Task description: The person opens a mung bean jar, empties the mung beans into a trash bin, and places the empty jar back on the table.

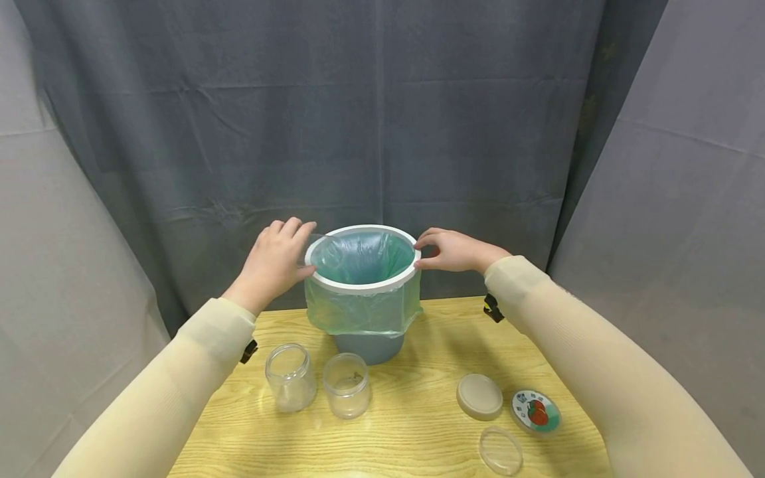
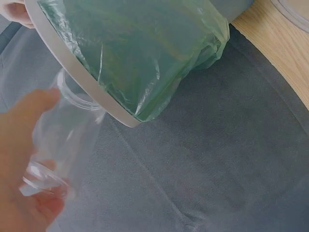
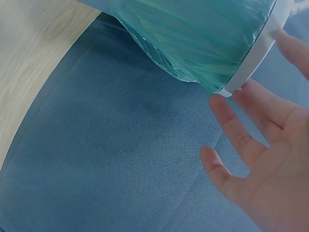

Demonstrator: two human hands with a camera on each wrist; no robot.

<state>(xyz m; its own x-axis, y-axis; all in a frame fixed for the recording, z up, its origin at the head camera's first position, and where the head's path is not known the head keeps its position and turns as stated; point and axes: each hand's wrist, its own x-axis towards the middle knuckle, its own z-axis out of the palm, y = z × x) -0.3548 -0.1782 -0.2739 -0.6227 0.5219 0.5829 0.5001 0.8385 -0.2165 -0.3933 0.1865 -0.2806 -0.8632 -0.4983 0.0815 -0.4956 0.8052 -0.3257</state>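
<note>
A grey bin (image 1: 369, 350) with a white rim (image 1: 363, 289) stands at the table's back edge, lined with a green plastic bag (image 1: 358, 311) folded over the rim. With thumb and fingers at its two ends, my left hand (image 1: 271, 262) holds a clear plastic jar (image 2: 67, 140) at the bin's left side. The jar lies tilted, its mouth at the rim; in the head view it is barely visible. On the opposite side my right hand (image 1: 451, 250) touches the rim with thumb and fingertips. In the right wrist view its other fingers (image 3: 219, 169) are spread in the air.
Two clear jars without lids, a left one (image 1: 291, 382) and a right one (image 1: 346, 392), stand in front of the bin. At the right lie a beige lid (image 1: 480, 396), a lid with a tomato picture (image 1: 536, 411) and a clear lid (image 1: 501, 451). Grey curtains (image 1: 299, 133) surround the table.
</note>
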